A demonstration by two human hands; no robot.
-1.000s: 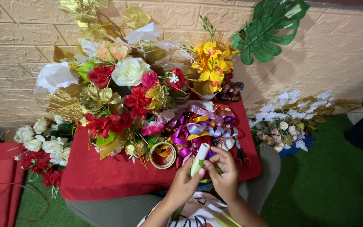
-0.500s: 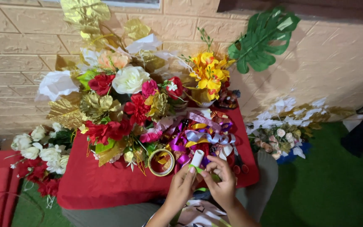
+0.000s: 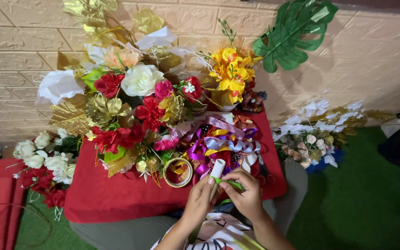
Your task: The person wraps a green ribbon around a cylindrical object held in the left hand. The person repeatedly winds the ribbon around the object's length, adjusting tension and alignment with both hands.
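Note:
My left hand [image 3: 199, 198] grips a white rolled stick [image 3: 217, 169], held upright just above the front edge of the red-covered table [image 3: 116, 199]. My right hand [image 3: 245, 194] pinches a thin green tape [image 3: 230, 184] that runs across the lower part of the stick. Both hands touch each other at the stick. Directly behind them lies a pile of curled ribbons [image 3: 223, 141] in purple, gold and silver. A gold tape roll [image 3: 178, 172] lies flat to the left of my left hand.
A large bunch of artificial flowers [image 3: 130, 106] in red, white and gold fills the table's left and back. Yellow flowers [image 3: 230, 74] stand at the back. White flowers [image 3: 42, 157] lie at left, another bouquet [image 3: 318, 134] at right on green turf. A green leaf [image 3: 297, 32] hangs on the brick wall.
The view has shifted slightly while both hands stay on the stick. The hands have lowered a little towards the table's front edge, and the green tape now shows across the stick.

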